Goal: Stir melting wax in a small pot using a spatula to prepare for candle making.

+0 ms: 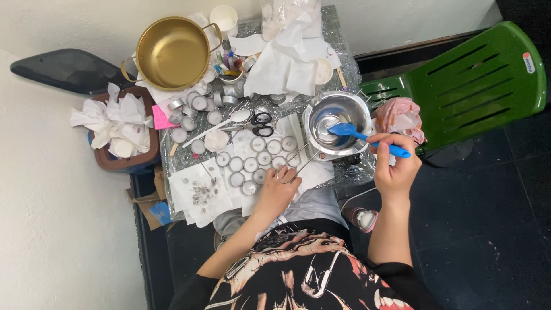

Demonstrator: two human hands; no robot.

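We stir the steel bowl (337,120) with the blue spatula (367,136), left hand on its wire handle (295,161).
Right hand (395,161) fingers wrapped tight around the spatula grip; blade sits in the bowl, up-left of them. Left hand (279,189) fingers pinch the wire loop. Risk: bowl tips off its perch and spills onto the tealight cups (255,158) just above the left fingers if we push sideways too hard.

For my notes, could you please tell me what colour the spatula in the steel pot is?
Blue; the spatula shows best in the head view.
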